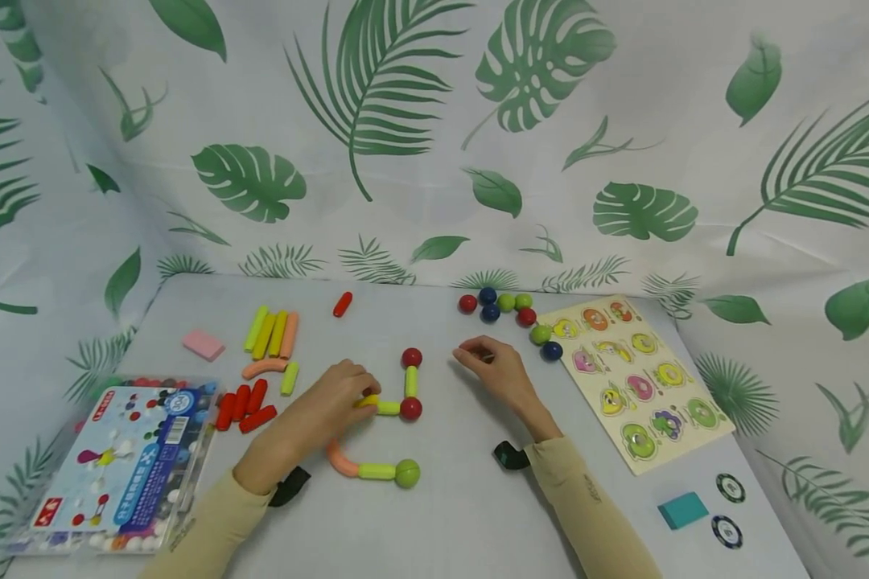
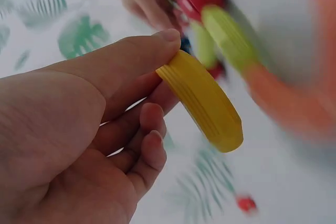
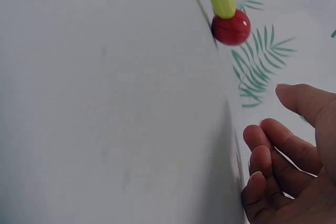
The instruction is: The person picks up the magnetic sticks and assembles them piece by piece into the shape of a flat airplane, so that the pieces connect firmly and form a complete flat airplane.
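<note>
My left hand pinches a curved yellow connector tube between thumb and fingers, its far end free. Beside it on the table is a joined chain: an upper red ball, a lime tube, a lower red ball and another lime tube. A curved orange tube links to a lime tube ending in a green ball. To the right of the red balls, my right hand holds nothing, its fingers loosely bent and thumb apart.
Yellow tubes and red tubes lie at left, near a boxed kit and a pink block. Loose balls sit at the back beside a fruit puzzle board. A teal block and chips are front right.
</note>
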The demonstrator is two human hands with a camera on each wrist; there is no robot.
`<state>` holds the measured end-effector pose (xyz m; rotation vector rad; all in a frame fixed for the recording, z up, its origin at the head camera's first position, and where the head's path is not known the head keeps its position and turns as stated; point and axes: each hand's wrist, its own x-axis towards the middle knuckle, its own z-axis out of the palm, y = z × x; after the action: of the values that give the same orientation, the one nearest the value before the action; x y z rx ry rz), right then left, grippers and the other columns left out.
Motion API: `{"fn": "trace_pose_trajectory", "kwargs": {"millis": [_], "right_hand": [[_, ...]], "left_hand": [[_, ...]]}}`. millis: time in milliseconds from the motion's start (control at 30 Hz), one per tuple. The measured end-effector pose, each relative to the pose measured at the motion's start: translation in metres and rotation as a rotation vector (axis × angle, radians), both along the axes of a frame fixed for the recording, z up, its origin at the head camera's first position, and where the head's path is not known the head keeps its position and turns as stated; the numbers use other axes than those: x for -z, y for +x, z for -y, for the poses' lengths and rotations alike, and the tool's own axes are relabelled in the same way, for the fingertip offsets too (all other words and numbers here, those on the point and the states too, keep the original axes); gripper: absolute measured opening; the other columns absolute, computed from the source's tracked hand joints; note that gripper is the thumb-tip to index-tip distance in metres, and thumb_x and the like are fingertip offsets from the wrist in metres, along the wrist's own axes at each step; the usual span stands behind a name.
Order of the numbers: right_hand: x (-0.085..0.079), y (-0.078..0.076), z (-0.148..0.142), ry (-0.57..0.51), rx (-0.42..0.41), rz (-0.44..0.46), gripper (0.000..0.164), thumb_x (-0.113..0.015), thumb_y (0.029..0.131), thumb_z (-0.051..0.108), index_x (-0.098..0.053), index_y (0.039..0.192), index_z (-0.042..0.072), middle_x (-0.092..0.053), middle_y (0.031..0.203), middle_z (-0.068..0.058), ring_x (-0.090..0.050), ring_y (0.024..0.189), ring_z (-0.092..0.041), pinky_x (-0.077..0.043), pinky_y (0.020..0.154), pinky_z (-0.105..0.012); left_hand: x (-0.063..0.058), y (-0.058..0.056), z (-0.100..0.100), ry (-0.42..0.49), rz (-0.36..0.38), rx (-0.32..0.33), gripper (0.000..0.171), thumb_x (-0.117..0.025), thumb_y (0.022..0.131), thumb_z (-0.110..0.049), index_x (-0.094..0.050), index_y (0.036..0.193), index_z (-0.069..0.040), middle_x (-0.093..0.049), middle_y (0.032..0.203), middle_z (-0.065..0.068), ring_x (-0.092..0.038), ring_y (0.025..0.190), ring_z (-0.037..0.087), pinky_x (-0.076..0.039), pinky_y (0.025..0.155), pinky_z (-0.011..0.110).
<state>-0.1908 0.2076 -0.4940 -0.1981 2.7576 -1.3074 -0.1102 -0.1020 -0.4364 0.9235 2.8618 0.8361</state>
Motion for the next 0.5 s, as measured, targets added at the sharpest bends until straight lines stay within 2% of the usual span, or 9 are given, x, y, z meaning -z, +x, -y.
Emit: {"fn": "trace_pose_trajectory", "kwargs": {"millis": [133, 267, 400, 500], "right_hand": [[0.000, 0.002, -0.009, 0.003, 0.020, -0.009, 0.035, -0.068, 0.094, 0.051, -0.073, 0.111, 0.021, -0.070, 0.101, 0.000, -0.061, 0.092, -0.019, -0.050, 0.083, -0.036], [0.001, 0.004, -0.018, 0.016, 0.032, -0.023, 0.037, -0.068, 0.094, 0.051, -0.072, 0.113, 0.019, -0.071, 0.102, -0.001, -0.062, 0.093, -0.019, -0.051, 0.084, -0.034], [0.003, 0.006, -0.025, 0.013, 0.051, -0.027, 0.037, -0.067, 0.095, 0.050, -0.072, 0.112, 0.018, -0.071, 0.102, -0.001, -0.062, 0.092, -0.018, -0.051, 0.082, -0.031], [0.004, 0.008, -0.029, 0.003, 0.056, -0.027, 0.036, -0.067, 0.095, 0.050, -0.072, 0.112, 0.019, -0.071, 0.101, -0.001, -0.062, 0.091, -0.019, -0.051, 0.080, -0.029]], "left_hand": [[-0.005, -0.007, -0.040, -0.015, -0.039, 0.144, 0.017, -0.080, 0.087, -0.014, -0.074, 0.101, -0.006, -0.069, 0.094, 0.002, -0.055, 0.088, 0.016, -0.049, 0.082, 0.029], [-0.003, -0.013, -0.079, -0.108, -0.036, 0.248, 0.013, -0.079, 0.089, -0.018, -0.072, 0.097, -0.010, -0.065, 0.090, -0.001, -0.051, 0.086, 0.014, -0.046, 0.082, 0.027], [0.003, -0.013, -0.107, -0.196, -0.028, 0.314, 0.014, -0.078, 0.090, -0.022, -0.074, 0.098, -0.012, -0.066, 0.090, -0.003, -0.051, 0.085, 0.013, -0.045, 0.082, 0.024], [0.010, -0.011, -0.120, -0.229, -0.013, 0.340, 0.017, -0.079, 0.090, -0.024, -0.076, 0.102, -0.013, -0.068, 0.091, -0.004, -0.052, 0.085, 0.011, -0.045, 0.082, 0.022]]}}
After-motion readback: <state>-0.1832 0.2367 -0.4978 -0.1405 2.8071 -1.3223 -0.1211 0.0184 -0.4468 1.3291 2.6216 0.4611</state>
